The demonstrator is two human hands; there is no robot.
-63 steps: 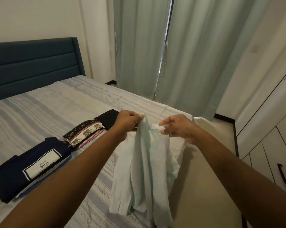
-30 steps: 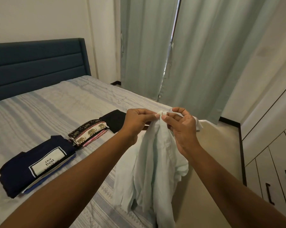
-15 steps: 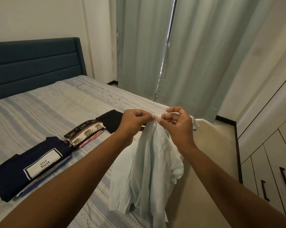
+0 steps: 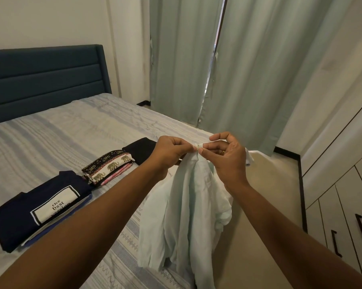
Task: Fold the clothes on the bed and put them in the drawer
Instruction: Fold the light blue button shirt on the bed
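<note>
A pale mint shirt [image 4: 184,211] hangs in the air over the bed's right edge. My left hand [image 4: 169,150] and my right hand [image 4: 226,155] pinch its top edge side by side, fingertips almost touching. Its lower folds droop past the mattress edge. On the bed [image 4: 61,134] lie three folded piles: a navy top with a white label [image 4: 40,207], an elephant-print piece over pink cloth [image 4: 108,166], and a black garment [image 4: 140,150].
White drawers with dark handles [image 4: 346,232] line the right wall, all closed. A beige floor strip [image 4: 265,205] runs between bed and drawers. Mint curtains [image 4: 217,59] hang behind. A dark blue headboard [image 4: 44,80] stands at the left.
My hands came together from a wider hold, now pinching the shirt's top edge at nearly one spot. The shirt hangs more bunched. The folded piles have not moved.
</note>
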